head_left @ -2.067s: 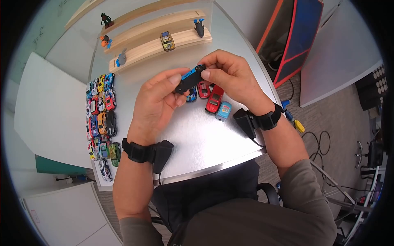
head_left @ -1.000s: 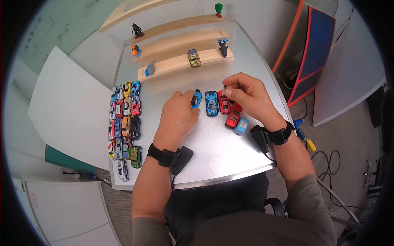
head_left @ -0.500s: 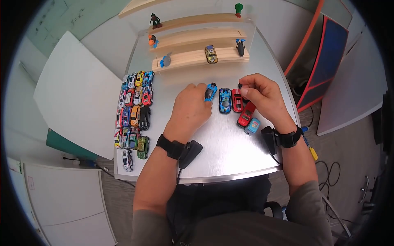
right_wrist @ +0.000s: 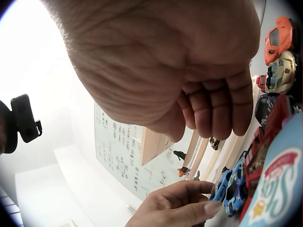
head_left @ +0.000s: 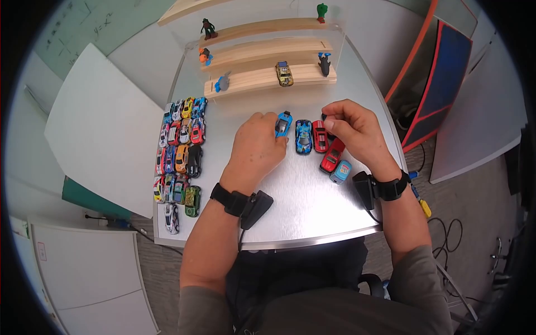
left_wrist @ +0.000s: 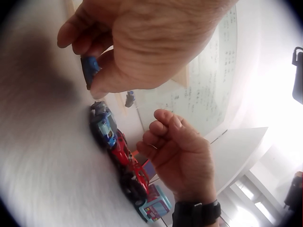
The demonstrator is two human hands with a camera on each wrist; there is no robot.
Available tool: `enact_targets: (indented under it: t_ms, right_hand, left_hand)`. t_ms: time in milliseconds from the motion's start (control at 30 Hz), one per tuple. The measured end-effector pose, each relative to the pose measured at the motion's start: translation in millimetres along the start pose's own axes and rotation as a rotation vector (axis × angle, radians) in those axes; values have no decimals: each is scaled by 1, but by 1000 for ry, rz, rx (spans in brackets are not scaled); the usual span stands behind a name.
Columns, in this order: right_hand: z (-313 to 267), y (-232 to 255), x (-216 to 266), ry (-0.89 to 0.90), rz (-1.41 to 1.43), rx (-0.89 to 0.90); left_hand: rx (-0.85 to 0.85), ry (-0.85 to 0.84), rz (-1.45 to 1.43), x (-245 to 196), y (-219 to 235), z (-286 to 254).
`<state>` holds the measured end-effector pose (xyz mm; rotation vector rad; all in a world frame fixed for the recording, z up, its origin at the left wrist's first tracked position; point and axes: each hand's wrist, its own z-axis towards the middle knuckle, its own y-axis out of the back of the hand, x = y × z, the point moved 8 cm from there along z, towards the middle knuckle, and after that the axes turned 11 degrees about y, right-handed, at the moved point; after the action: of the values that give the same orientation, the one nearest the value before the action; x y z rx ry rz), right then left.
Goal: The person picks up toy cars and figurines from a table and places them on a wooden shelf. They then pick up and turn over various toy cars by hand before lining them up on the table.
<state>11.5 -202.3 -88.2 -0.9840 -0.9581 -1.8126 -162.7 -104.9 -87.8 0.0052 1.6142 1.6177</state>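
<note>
My left hand (head_left: 254,146) pinches a plain blue toy car (head_left: 283,125) between thumb and fingers, low over the table; its dark side shows in the left wrist view. Just right of it sits a blue patterned toy car (head_left: 304,139). Beside that one are a striped red toy car (head_left: 320,138), another red toy car (head_left: 332,157) and a light blue toy car (head_left: 340,172). My right hand (head_left: 357,129) hovers over the red cars, its fingers loosely curled and nothing held. It hides more cars, among them an orange toy car (right_wrist: 280,40) and a beige one (right_wrist: 281,72).
Several toy cars stand in rows at the table's left, including a black car (head_left: 194,161) and a white car (head_left: 172,218). At the back is a stepped wooden rack (head_left: 251,81) bearing a yellow patterned car (head_left: 284,73) and small figures, one a shark-like figure (head_left: 324,65).
Earlier both hands held the blue car with its dark underside showing. Since then my right hand has let go, and my left hand has lowered the car, upright, beside the patterned one.
</note>
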Motion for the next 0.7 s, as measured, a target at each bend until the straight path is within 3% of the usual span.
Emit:
enact_targets:
  t_ms: [133,700]
  right_hand:
    - [0,-1,1,3,18,0]
    - [-1,-4,-3,-38,58,7]
  left_hand:
    - [85,28,63,2,-8,0]
    - [135,33,70,5,-14,1]
